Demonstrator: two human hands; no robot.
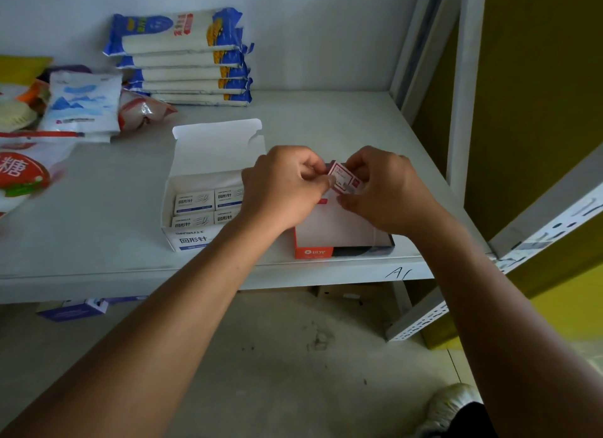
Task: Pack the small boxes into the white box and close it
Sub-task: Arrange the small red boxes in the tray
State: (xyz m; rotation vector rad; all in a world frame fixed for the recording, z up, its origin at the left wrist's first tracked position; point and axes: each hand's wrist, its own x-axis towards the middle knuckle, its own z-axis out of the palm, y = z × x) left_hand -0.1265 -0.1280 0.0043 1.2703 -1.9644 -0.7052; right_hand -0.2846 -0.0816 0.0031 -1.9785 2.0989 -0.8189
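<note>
An open white box (182, 238) with blue print stands on the shelf, its lid (218, 147) folded up and back. Several small white boxes (195, 201) lie flat inside in rows. To its right stands an open orange box (313, 251) with a pale inside. Above that box, my left hand (284, 186) and my right hand (385, 189) both pinch one small red-and-white box (342, 176), held tilted between the fingertips. My left forearm hides the right part of the white box.
The grey shelf (326, 117) holds a stack of blue-and-white noodle packs (186, 59) at the back and food bags (81, 104) at the left. A white shelf post (463, 85) rises at the right. A loose perforated rail (489, 268) leans below right.
</note>
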